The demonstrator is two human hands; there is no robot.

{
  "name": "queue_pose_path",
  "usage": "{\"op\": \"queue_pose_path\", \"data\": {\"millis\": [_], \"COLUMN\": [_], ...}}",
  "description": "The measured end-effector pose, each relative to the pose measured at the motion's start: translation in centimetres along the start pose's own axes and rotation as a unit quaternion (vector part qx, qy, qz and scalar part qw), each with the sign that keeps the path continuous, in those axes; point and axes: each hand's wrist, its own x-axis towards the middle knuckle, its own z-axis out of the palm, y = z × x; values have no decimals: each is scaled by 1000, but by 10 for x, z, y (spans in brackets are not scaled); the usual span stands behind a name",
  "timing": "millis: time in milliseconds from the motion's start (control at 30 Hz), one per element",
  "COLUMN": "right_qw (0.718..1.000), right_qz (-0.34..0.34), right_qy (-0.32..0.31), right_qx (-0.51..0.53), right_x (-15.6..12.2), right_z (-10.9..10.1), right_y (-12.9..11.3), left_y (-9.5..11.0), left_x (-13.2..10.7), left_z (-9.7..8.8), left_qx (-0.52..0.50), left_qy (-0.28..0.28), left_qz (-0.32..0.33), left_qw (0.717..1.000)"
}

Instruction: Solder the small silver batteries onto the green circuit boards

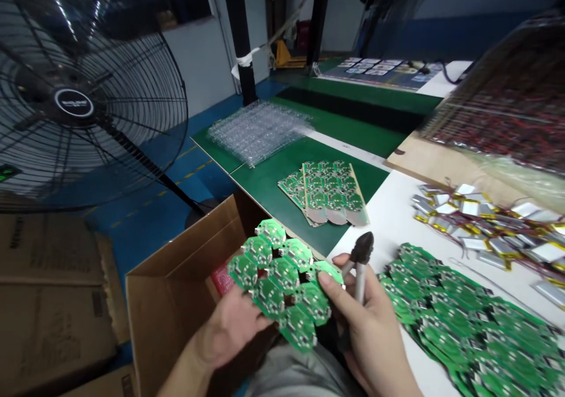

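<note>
A green circuit board panel (282,273), made of several joined round boards, is held tilted over an open cardboard box. My left hand (229,329) supports it from below at its left side, the fingers partly hidden behind it. My right hand (368,320) pinches the panel's right corner under the thumb. That same hand also holds a pair of pliers (362,252), with the dark jaws pointing up. Just right of my right hand, a stack of similar green panels (468,320) lies on the white table surface.
The cardboard box (176,285) stands below my hands, a red piece inside. On the green table lie framed board panels (331,188) and clear plastic trays (258,129). Battery cells with wires (489,220) lie at right. A large fan (75,102) stands at left.
</note>
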Motion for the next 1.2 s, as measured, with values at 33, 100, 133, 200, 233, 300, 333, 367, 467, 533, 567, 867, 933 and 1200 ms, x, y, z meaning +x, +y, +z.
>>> {"op": "queue_pose_path", "data": {"millis": [33,100,133,200,233,300,333,367,467,533,567,867,933,1200], "right_qw": [1000,1000,999,995,991,980,973,966,953,949,948,934,935,931], "right_qz": [3,11,18,37,44,47,46,46,48,46,45,57,56,24], "right_qy": [-5,-28,-45,-95,-125,-188,-215,-235,-258,-261,-262,-289,-285,-273], "right_qx": [3,9,13,5,-9,-52,-76,-99,-151,-171,-175,-202,-204,-240], "right_x": [0,-3,-4,-6,-7,-8,-9,-9,-13,-15,-15,-12,-14,-16], "right_z": [2,6,7,5,3,-4,-7,-10,-12,-11,-10,-10,-10,-12], "right_y": [3,7,7,5,3,-2,-4,-7,-10,-11,-10,-5,-4,-1], "left_y": [-10,-20,-21,-12,-4,12,19,25,33,35,36,41,40,41], "left_x": [1,7,11,17,19,20,21,21,20,20,19,17,17,18], "left_z": [8,23,27,30,29,24,23,22,22,24,25,24,25,25], "left_qx": [0,-4,0,18,32,60,72,81,95,96,95,98,101,117], "left_qy": [34,160,210,262,272,276,274,270,266,271,275,286,287,273], "left_qz": [12,53,71,99,111,126,125,121,98,82,77,78,79,79], "left_qw": [999,986,975,960,955,951,951,952,954,954,954,950,949,952]}}
